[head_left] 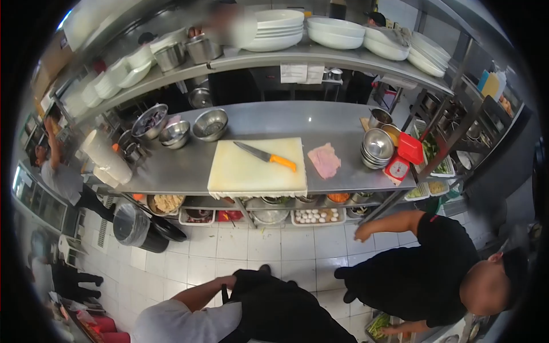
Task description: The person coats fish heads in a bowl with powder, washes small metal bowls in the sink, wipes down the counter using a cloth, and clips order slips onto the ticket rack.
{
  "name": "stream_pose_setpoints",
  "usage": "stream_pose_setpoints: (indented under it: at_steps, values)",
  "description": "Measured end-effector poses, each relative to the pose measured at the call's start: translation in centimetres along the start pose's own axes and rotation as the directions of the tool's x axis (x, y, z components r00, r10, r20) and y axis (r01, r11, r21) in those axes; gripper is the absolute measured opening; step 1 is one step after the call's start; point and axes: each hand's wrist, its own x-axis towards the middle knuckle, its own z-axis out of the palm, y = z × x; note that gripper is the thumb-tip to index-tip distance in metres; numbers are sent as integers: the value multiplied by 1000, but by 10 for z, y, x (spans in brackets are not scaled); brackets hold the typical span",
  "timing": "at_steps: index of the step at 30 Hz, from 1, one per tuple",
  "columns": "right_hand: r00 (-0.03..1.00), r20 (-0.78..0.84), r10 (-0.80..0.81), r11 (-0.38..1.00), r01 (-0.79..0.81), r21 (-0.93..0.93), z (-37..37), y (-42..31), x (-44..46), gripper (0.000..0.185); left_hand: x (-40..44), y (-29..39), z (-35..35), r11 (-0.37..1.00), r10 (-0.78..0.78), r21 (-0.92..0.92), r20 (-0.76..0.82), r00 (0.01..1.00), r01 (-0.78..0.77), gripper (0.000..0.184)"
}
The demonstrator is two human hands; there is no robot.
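Note:
My left hand (228, 281) is at the side of my black apron (274, 308), below the counter; its fingers are hidden against the cloth. My right hand is out of view. On the steel counter (331, 128) lies a thick white cutting board (257, 171). A knife with an orange handle (283, 163) rests on the board, untouched. Right of the board is a flat pink piece of raw meat (325, 160). Metal bowls (210, 124) stand behind the board on the left.
A co-worker in black (423, 268) stands on the right, one hand over a vegetable tray (378, 327). A red scale (397, 169) and stacked bowls (377, 146) are at the counter's right. Plates (277, 34) fill the shelf above. A lined bin (137, 226) stands lower left; eggs (317, 216) sit below.

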Motion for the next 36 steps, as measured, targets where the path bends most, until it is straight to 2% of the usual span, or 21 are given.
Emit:
stream_pose_setpoints:
  at_steps: [3,5,6,7,8,9,12,14,15,16,17,18,19,20,21,22,24,27,29,36]
  values:
    - [998,-9,60,998,-60,36,-3,-6,21,34,28,12,-13,994,-87,-61,61,994,91,32]
    - [994,-113,6,994,6,109,3,-30,43,31,33,20,-20,986,-140,-81,94,986,148,32]
    - [997,-80,-19,994,28,106,14,-45,50,31,34,21,-23,981,-161,-88,109,981,171,32]
    - [997,-49,-51,993,56,105,32,-68,68,30,29,23,-24,977,-181,-91,122,976,193,33]
    - [981,-97,-167,977,178,118,116,-65,115,30,26,28,-27,972,-199,-100,134,971,213,33]
    - [981,125,-146,984,132,118,101,-104,109,31,21,28,-30,967,-216,-106,142,966,232,33]
    - [987,155,-33,960,-12,278,120,-186,111,29,-4,23,-37,950,-265,-123,164,950,286,34]
    - [975,163,151,851,-212,481,127,-239,114,29,-25,18,-44,939,-295,-130,175,939,320,34]
    - [939,185,289,715,-341,610,126,-264,114,28,-36,12,-47,932,-310,-136,181,933,336,34]
    - [867,236,440,492,-452,744,122,-288,114,28,-43,11,-53,925,-323,-142,188,928,351,35]
    - [757,314,573,196,-499,844,118,-313,114,27,-53,5,-55,920,-331,-149,195,923,361,35]
    - [632,408,659,-129,-440,889,110,-336,116,27,-60,0,-59,914,-341,-158,203,918,374,35]
    - [499,498,709,-412,-280,867,104,-357,120,27,-65,-1,-67,910,-347,-162,210,914,382,35]
    - [401,578,710,-603,-76,794,95,-380,126,26,-69,-1,-74,905,-352,-168,218,910,390,36]
    - [322,642,695,-706,139,694,84,-398,134,26,-70,-7,-79,902,-354,-175,227,907,396,36]
    - [272,692,669,-741,322,589,74,-415,141,25,-69,-9,-87,898,-354,-188,233,906,399,36]
    - [243,753,612,-710,588,387,53,-445,157,25,-63,-10,-100,890,-352,-211,243,904,404,37]
    - [285,792,540,-573,814,97,27,-477,180,24,-48,-10,-122,870,-355,-271,235,905,412,37]
    - [337,793,506,-544,839,-10,15,-496,193,23,-31,-6,-135,846,-356,-337,221,908,414,38]
    - [391,813,432,-535,837,-118,8,-525,215,21,21,34,-174,675,-307,-676,108,946,296,40]
